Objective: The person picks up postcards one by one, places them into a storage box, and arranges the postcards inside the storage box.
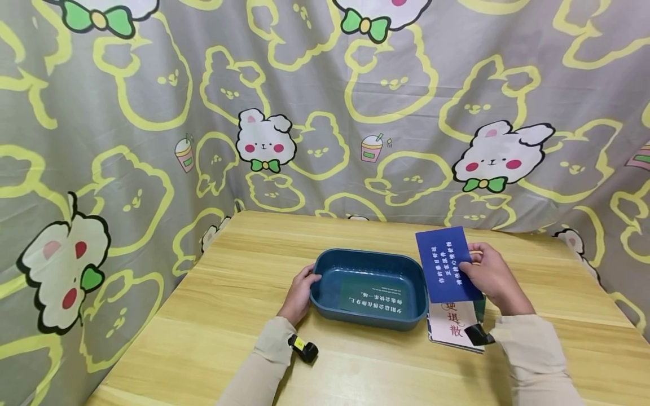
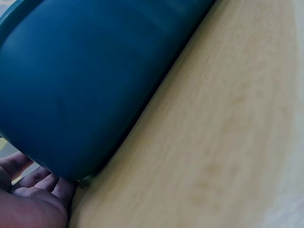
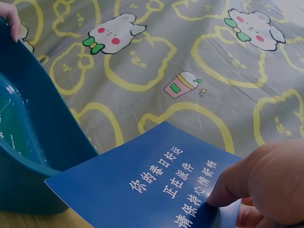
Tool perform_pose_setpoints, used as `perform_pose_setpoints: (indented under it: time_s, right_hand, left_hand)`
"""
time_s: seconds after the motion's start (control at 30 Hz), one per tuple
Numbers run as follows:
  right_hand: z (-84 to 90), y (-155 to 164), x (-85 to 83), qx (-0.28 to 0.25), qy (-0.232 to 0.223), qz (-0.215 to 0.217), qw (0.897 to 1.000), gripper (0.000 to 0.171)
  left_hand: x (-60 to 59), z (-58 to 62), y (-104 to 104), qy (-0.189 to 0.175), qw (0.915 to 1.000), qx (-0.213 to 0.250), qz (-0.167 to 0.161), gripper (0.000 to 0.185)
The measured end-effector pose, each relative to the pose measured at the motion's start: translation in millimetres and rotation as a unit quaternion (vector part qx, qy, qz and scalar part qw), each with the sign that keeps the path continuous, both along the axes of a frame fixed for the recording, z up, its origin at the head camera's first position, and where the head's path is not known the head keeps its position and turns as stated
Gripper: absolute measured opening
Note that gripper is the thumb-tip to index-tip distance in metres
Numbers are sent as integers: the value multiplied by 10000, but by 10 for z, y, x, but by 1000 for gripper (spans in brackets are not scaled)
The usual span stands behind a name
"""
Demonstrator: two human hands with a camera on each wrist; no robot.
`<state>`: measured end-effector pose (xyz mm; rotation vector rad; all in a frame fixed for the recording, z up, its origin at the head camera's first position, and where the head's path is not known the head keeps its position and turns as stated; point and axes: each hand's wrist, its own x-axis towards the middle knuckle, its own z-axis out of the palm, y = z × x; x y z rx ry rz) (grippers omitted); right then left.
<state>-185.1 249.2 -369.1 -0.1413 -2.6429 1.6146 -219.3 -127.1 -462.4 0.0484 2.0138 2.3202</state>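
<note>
A dark teal plastic basin [image 1: 373, 321] stands on the table, with a green card [image 1: 368, 296] bearing white writing lying flat inside. My left hand [image 1: 299, 293] grips the basin's left end, thumb at the rim and fingers against the outer wall; in the left wrist view the fingers [image 2: 40, 183] touch its lower corner. To the right of the basin, my right hand [image 1: 492, 276] pinches a blue card [image 1: 442, 265] with white writing between thumb and fingers. Beneath it lies a stack of cards, topped by a pale card [image 1: 454, 327] with red characters, partly covered.
The wooden table [image 1: 203, 338] extends around the basin and cards. A grey curtain [image 1: 315, 73] with yellow outlines and white cartoon animals hangs behind the table and along its sides. Each wrist carries a black strap [image 1: 304, 349].
</note>
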Motion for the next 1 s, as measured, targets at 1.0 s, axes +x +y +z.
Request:
perform_pose_setpoints:
  time_s: [1.0]
  right_hand:
    - [109,-325,-112,359,66,472,9982,42]
  left_hand:
    - [4,2,-10,-79,9999,-51,-48,46]
